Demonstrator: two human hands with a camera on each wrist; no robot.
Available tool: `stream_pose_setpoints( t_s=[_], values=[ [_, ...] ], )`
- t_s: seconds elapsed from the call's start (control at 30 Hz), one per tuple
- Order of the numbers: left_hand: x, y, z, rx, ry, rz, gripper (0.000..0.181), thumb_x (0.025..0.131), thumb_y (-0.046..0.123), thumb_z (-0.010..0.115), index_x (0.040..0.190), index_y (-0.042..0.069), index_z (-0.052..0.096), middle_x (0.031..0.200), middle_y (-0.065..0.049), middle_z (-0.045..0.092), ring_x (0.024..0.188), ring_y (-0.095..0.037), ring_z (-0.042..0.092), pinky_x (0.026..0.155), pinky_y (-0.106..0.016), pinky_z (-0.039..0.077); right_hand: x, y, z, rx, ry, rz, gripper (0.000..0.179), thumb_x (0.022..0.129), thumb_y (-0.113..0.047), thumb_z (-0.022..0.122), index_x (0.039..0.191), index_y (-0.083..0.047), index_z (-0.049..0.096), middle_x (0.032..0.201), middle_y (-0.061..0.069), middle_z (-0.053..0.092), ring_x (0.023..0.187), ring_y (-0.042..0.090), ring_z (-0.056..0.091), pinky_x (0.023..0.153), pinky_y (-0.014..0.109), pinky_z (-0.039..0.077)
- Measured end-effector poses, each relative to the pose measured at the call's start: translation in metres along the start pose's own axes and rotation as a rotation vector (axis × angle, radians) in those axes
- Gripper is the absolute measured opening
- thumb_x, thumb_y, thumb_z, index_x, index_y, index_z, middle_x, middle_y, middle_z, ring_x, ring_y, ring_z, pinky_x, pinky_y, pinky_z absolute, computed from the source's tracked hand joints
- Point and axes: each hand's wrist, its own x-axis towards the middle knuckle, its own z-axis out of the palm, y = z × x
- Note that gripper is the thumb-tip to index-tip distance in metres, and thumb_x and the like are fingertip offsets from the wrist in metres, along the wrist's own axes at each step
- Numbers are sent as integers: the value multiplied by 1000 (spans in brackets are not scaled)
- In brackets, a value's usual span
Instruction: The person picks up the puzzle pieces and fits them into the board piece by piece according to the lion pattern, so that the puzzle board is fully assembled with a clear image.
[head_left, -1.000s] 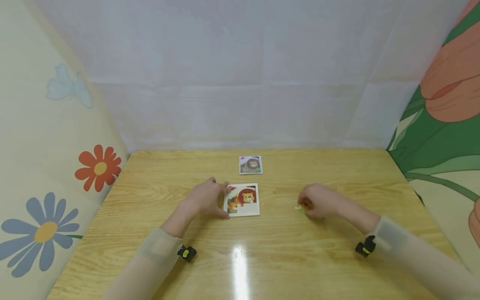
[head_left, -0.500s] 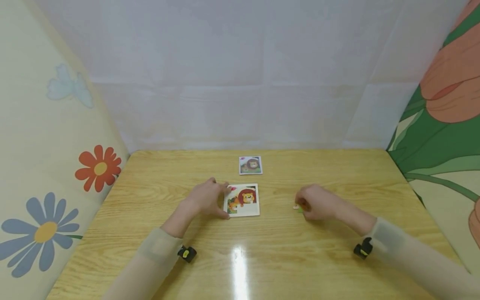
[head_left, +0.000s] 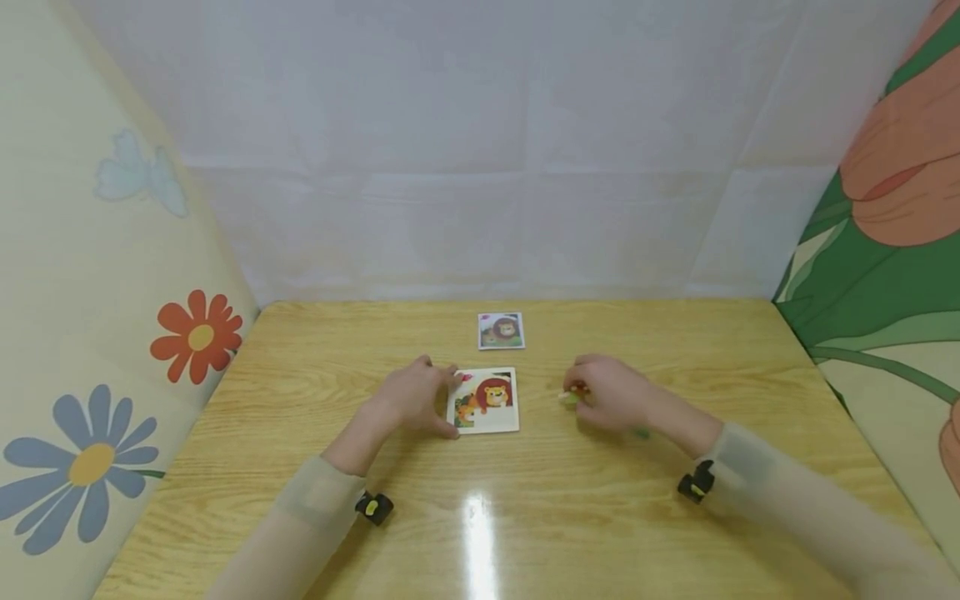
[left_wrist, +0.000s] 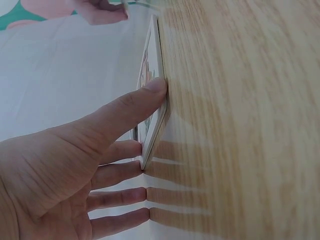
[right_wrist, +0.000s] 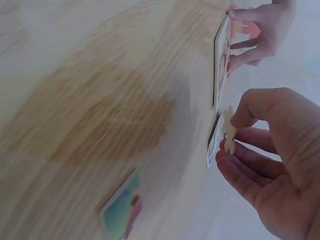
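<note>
A square puzzle board (head_left: 497, 420) with a lion picture lies on the table, its lower right part bare and white. My left hand (head_left: 408, 396) rests at the board's left side. In the left wrist view the thumb (left_wrist: 122, 107) touches the near edge, and straight fingers (left_wrist: 120, 175) lie along the side. To the right of the board, my right hand (head_left: 611, 392) pinches a small puzzle piece (right_wrist: 229, 130) between thumb and fingers, held edge-on in the right wrist view. Another puzzle piece (right_wrist: 120, 210), green and pink, lies on the table, mostly hidden behind the right wrist in the head view.
Beyond the board lies a smaller card (head_left: 501, 331) with the same lion picture. The wooden table (head_left: 585, 517) ends at a white cloth backdrop (head_left: 480, 167). Flower-patterned panels (head_left: 93, 333) stand at both sides.
The right hand has moved left toward the board, carrying the puzzle piece with it, and a green piece now shows beneath its wrist. The left hand and the board have stayed put.
</note>
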Motion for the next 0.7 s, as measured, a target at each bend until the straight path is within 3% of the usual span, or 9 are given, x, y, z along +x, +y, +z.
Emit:
stream_pose_setpoints(
  t_s=[0.33,0.7],
  values=[
    [2,1,2,4,-5,7,92,74,55,94,149,13,62,154,-16,59,124,-34,59,92,-52,62,29,-19,2,71,-2,-42,24,89,-9,74,112,-5,78,105,4,74,92,13,67,84,27,61],
    [4,-1,-1,21,-9,22,94,74,55,93,151,11,60,154,-19,59,122,-35,60,91,-53,63,67,-47,20,88,-28,-175,20,93,-14,74,111,-9,80,107,3,75,96,15,67,87,27,59]
  ],
)
